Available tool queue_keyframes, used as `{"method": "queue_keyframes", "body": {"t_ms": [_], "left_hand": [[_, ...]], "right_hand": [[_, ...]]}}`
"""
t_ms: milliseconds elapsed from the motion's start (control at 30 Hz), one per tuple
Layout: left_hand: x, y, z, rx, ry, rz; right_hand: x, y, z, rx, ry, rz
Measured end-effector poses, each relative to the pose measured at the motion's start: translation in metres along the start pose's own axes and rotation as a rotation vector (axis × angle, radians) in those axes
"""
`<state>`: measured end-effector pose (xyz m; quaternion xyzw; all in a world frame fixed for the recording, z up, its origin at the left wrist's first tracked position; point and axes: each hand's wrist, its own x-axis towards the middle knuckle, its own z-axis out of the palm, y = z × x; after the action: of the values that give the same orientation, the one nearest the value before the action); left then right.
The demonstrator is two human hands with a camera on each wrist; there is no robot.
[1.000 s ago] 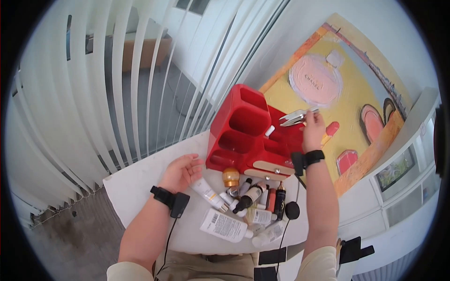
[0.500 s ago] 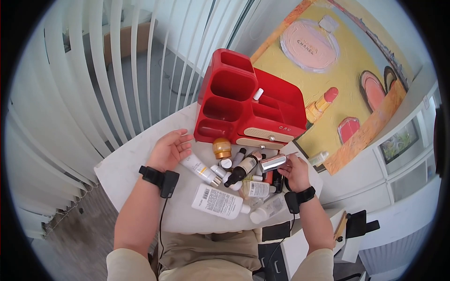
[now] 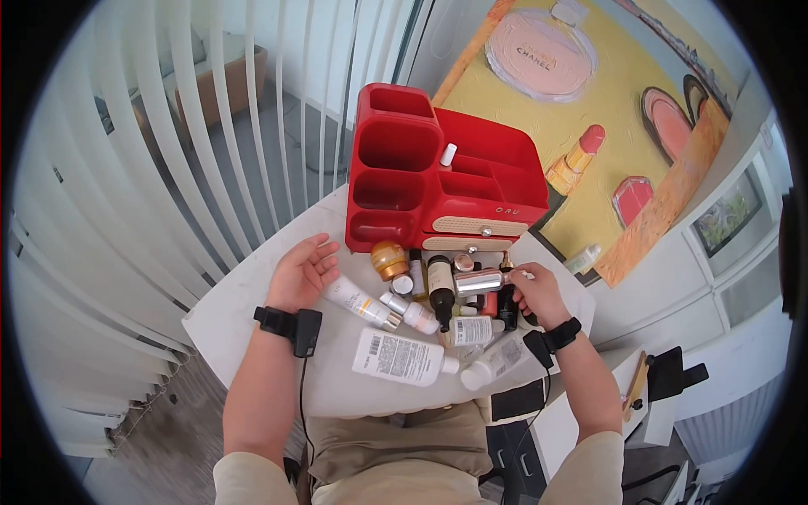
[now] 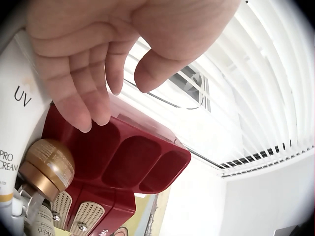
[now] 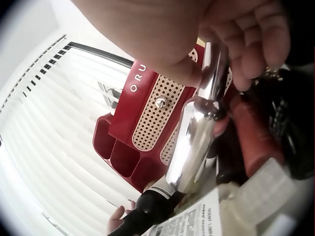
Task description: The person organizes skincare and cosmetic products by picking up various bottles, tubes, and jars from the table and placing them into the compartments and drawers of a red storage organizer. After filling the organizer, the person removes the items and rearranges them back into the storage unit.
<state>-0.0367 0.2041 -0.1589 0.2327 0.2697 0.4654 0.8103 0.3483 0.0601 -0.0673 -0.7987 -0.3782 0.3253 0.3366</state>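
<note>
My right hand pinches the narrow end of a shiny silver bottle between thumb and fingers, over the pile of cosmetics. Its wide end points left, close by a dark bottle with a black top. In the right wrist view the silver bottle reflects its surroundings. My left hand holds nothing, its fingers loosely bent and palm turned inward, at the upper end of a white UV cream tube. Behind both hands stands a red cosmetics organizer with round compartments and two beige-fronted drawers.
A small white item sits upright in the organizer. Near its front lie an amber jar, a large white bottle, a clear labelled bottle and a frosted bottle. Blinds hang left; a painting stands behind.
My right hand has come down from above the organizer to the pile with the silver bottle, then shifted slightly. The left hand stays by the cream tube. The head view has tilted.
</note>
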Motion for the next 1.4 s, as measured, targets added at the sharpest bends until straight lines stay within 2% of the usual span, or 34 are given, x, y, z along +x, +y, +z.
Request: {"method": "queue_keyframes", "body": {"t_ms": [133,200,233,300,367,400,467,533,567,600,667,700,767,933,1000,1067,1167,1200,1267,1367,1400], "left_hand": [[0.002,-0.001,-0.005,-0.017,-0.007,0.005],[0.003,-0.001,-0.006,-0.024,-0.01,0.005],[0.003,-0.002,-0.005,-0.023,-0.009,0.005],[0.003,-0.003,-0.004,-0.024,-0.009,0.008],[0.002,-0.006,-0.002,-0.063,-0.04,-0.006],[0.002,-0.007,0.0,-0.064,-0.041,-0.002],[0.003,-0.013,0.005,-0.057,-0.115,-0.01],[0.003,-0.014,0.007,-0.079,-0.128,0.004],[0.003,-0.014,0.007,-0.099,-0.141,0.015],[0.003,-0.014,0.006,-0.101,-0.141,0.02],[0.004,-0.012,0.005,-0.132,-0.169,0.036],[0.003,-0.012,0.005,-0.134,-0.169,0.043],[0.003,-0.012,0.004,-0.218,-0.204,0.064],[0.008,-0.008,-0.013,-0.269,-0.21,0.108],[0.009,-0.008,-0.013,-0.28,-0.212,0.102],[0.01,-0.009,-0.012,-0.267,-0.198,0.095],[0.011,-0.009,-0.013,-0.272,-0.175,0.086],[0.011,-0.009,-0.013,-0.275,-0.172,0.073],[0.011,-0.008,-0.014,-0.258,-0.16,0.098],[0.012,-0.01,-0.015,-0.242,-0.159,0.087],[0.012,-0.009,-0.014,-0.233,-0.158,0.09]], "right_hand": [[-0.008,0.0,0.0,-0.105,0.012,-0.045],[-0.005,0.011,-0.001,-0.219,0.161,-0.194],[-0.003,0.012,-0.003,-0.22,0.16,-0.195],[-0.001,0.013,-0.008,-0.237,0.311,-0.243],[0.002,0.005,-0.011,-0.211,0.353,-0.307],[0.003,-0.001,-0.012,-0.184,0.396,-0.367],[0.006,-0.02,-0.012,-0.111,0.379,-0.4],[0.012,-0.044,-0.005,-0.087,0.34,-0.515],[0.005,-0.067,0.003,-0.1,0.335,-0.56],[0.013,-0.074,0.009,-0.101,0.334,-0.565],[0.033,-0.085,0.021,-0.065,0.318,-0.725],[0.035,-0.104,0.032,-0.065,0.316,-0.732],[0.041,-0.143,0.054,-0.309,0.343,-0.767],[0.074,-0.174,0.076,-0.315,0.365,-0.778],[0.079,-0.178,0.078,-0.268,0.216,-0.689],[0.089,-0.172,0.079,-0.228,0.227,-0.722],[0.11,-0.156,0.065,-0.027,0.426,-0.83],[0.094,-0.16,0.058,0.027,0.479,-0.803],[0.048,-0.163,0.043,0.272,0.422,-0.672],[0.002,-0.134,0.02,0.405,0.29,-0.582],[-0.004,-0.113,0.013,0.427,0.198,-0.543]]}}
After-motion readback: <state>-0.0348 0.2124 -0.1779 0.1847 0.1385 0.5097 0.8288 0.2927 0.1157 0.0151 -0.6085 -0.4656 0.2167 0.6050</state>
